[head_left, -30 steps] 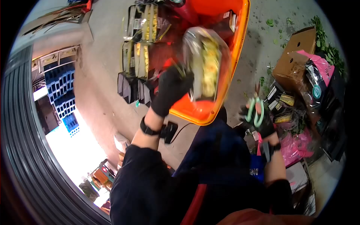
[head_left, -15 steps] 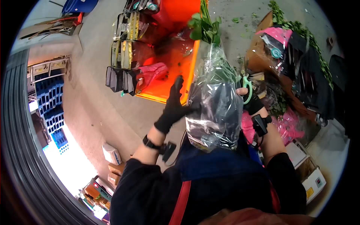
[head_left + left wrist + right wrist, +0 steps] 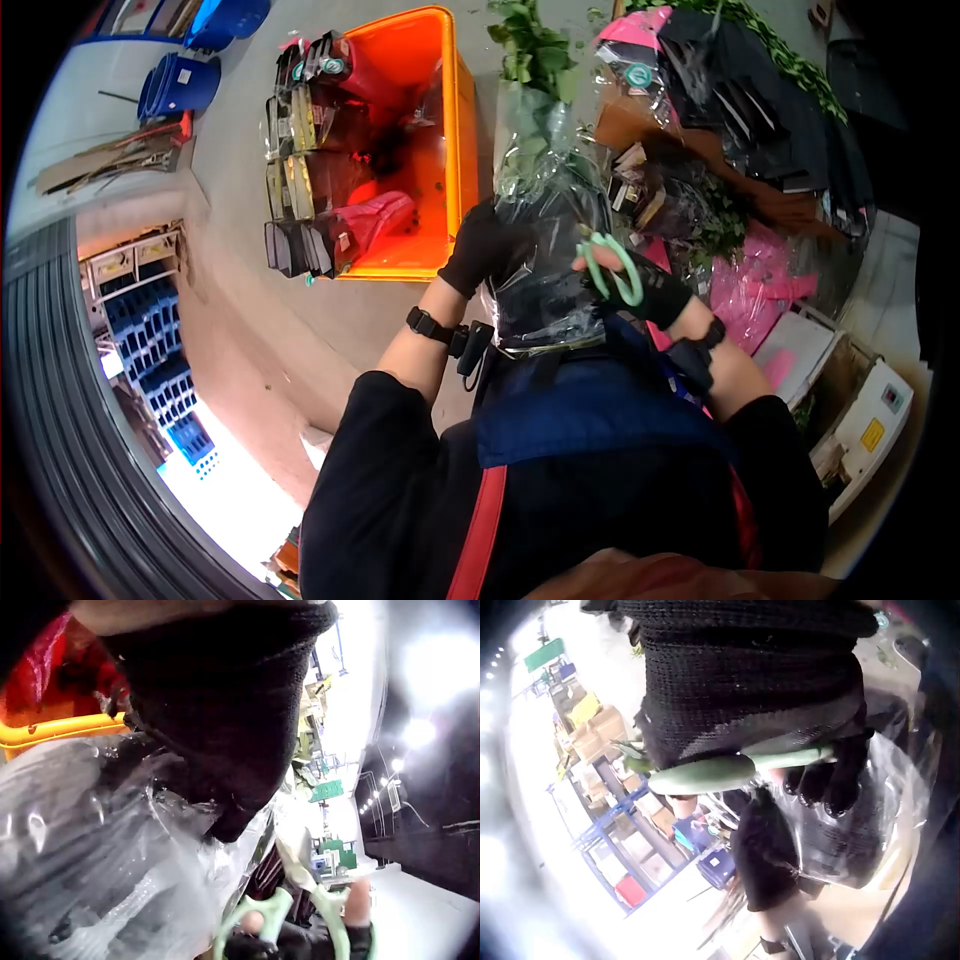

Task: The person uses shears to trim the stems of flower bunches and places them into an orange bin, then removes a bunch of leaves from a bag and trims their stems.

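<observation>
Clear bag (image 3: 548, 300) at 12 o'clock from your apron (image 3: 595, 430), greenery (image 3: 537, 60) outermost | your left hand (image 3: 485, 248) touches its 9 o'clock side, seemingly steadying it; finger closure cannot be told | your right hand (image 3: 655, 292), 4 o'clock, curls round scissors (image 3: 705, 775), likely to save setting them down

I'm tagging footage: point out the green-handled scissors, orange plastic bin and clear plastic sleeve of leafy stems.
Green-handled scissors (image 3: 716, 772), right wrist view: on the handle.
Orange plastic bin (image 3: 430, 212), head view: bare inside surface.
Clear plastic sleeve (image 3: 557, 232), head view: dark middle.
</observation>
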Available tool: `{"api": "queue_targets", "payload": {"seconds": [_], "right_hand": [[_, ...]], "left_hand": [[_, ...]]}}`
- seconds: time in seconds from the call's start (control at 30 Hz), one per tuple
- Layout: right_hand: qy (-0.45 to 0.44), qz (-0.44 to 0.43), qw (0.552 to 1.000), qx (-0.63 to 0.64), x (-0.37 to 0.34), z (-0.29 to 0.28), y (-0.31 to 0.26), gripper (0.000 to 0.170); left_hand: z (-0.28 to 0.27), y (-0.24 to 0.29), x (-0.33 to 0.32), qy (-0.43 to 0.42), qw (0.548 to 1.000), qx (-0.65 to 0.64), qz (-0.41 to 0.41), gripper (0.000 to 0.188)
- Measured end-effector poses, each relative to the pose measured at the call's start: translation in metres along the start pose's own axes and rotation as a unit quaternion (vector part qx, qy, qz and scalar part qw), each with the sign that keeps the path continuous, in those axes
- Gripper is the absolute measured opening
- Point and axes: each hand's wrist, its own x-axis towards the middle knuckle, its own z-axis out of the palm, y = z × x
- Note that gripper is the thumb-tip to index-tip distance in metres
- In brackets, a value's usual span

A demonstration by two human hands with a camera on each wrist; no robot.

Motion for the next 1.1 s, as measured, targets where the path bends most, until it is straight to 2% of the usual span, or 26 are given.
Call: {"api": "queue_targets", "payload": {"seconds": [0.03, 0.07, 0.1, 0.13, 0.17, 0.23, 0.27, 0.3, 0.37, 0.43, 0.47, 0.5, 0.53, 0.57, 0.6, 0.63, 0.67, 0.7, 0.77, 0.8, 0.83, 0.9, 0.97, 1.0, 1.1], "right_hand": [[0.066, 0.089, 0.992, 0.062, 0.003, 0.010, -0.004, 0.047], [0.094, 0.071, 0.988, 0.100, 0.009, 0.013, -0.014, 0.048], [0.121, 0.056, 0.981, 0.138, 0.014, 0.013, -0.027, 0.049], [0.127, 0.077, 0.985, 0.083, 0.011, 0.012, -0.042, 0.050], [0.127, 0.081, 0.984, 0.099, 0.008, 0.011, -0.049, 0.044], [0.181, -0.063, 0.981, 0.040, 0.018, 0.000, -0.032, 0.058], [0.191, -0.078, 0.976, 0.076, 0.014, -0.005, -0.032, 0.051], [0.141, -0.102, 0.970, 0.171, 0.014, -0.015, -0.028, 0.040], [0.070, -0.057, 0.966, 0.241, 0.000, -0.024, -0.061, 0.035], [0.100, -0.219, 0.948, 0.208, 0.021, -0.069, -0.056, 0.035], [0.094, -0.224, 0.946, 0.216, 0.011, -0.089, -0.052, 0.032], [0.088, -0.229, 0.943, 0.224, 0.001, -0.108, -0.048, 0.031], [0.202, -0.237, 0.939, 0.146, -0.019, -0.099, -0.052, 0.032], [0.281, -0.203, 0.932, 0.108, -0.034, -0.093, -0.053, 0.033], [0.355, -0.160, 0.918, 0.072, -0.048, -0.086, -0.053, 0.035], [0.359, -0.156, 0.917, -0.077, -0.050, -0.103, -0.041, 0.036], [0.368, -0.154, 0.890, -0.223, -0.053, -0.119, -0.028, 0.037], [0.368, -0.205, 0.769, -0.481, -0.057, -0.138, -0.011, 0.042], [0.389, -0.368, 0.621, -0.573, -0.073, -0.091, -0.062, 0.045], [0.382, -0.394, 0.586, -0.596, -0.076, -0.100, -0.076, 0.047], [0.385, -0.324, 0.658, -0.559, -0.080, -0.105, -0.094, 0.050], [0.489, -0.325, 0.496, -0.640, -0.087, -0.101, -0.126, 0.054], [0.533, -0.254, 0.452, -0.669, -0.093, -0.102, -0.150, 0.053], [0.542, -0.301, 0.387, -0.683, -0.092, -0.105, -0.156, 0.044], [0.503, -0.170, 0.480, -0.698, -0.100, -0.103, -0.154, 0.054]], "left_hand": [[0.008, 0.009, -0.001, -0.010, 0.999, -0.036, -0.024, 0.040], [0.019, 0.018, -0.008, 0.011, 0.967, 0.254, 0.020, 0.046], [0.030, 0.000, -0.011, 0.042, 0.925, 0.374, 0.054, 0.051], [0.035, 0.011, -0.019, -0.008, 0.952, 0.305, 0.016, 0.059], [0.037, 0.024, -0.026, -0.058, 0.970, 0.235, -0.022, 0.067], [0.037, 0.011, -0.026, -0.082, 0.980, 0.175, -0.037, 0.069], [0.038, 0.003, -0.026, -0.092, 0.984, 0.142, -0.046, 0.070], [0.040, -0.002, -0.029, -0.084, 0.981, 0.168, -0.052, 0.070], [0.044, -0.005, -0.035, -0.071, 0.977, 0.198, -0.044, 0.069], [0.049, 0.006, -0.040, -0.059, 0.981, 0.186, -0.001, 0.067], [0.050, 0.014, -0.042, -0.052, 0.984, 0.168, 0.029, 0.065], [0.049, 0.019, -0.045, -0.051, 0.986, 0.156, 0.007, 0.064], [0.045, 0.024, -0.046, -0.050, 0.988, 0.144, -0.013, 0.063], [0.041, 0.031, -0.045, -0.049, 0.990, 0.132, -0.030, 0.062], [0.036, 0.038, -0.046, -0.040, 0.992, 0.120, -0.009, 0.057], [0.032, 0.038, -0.043, -0.029, 0.990, 0.140, 0.001, 0.055], [0.027, 0.035, -0.040, -0.020, 0.987, 0.160, 0.011, 0.054], [0.022, 0.030, -0.037, -0.011, 0.983, 0.180, 0.018, 0.052], [0.010, 0.018, -0.031, 0.005, 0.974, 0.224, 0.045, 0.048], [0.005, 0.015, -0.031, 0.013, 0.965, 0.253, 0.063, 0.047], [0.001, 0.013, -0.031, 0.020, 0.956, 0.281, 0.083, 0.047], [-0.010, 0.003, -0.035, 0.009, 0.942, 0.311, 0.123, 0.044], [-0.007, 0.032, -0.044, -0.023, 0.910, 0.399, 0.116, 0.040], [-0.007, 0.037, -0.049, -0.037, 0.898, 0.424, 0.112, 0.039], [-0.001, 0.048, -0.058, -0.076, 0.874, 0.469, 0.106, 0.035]]}}
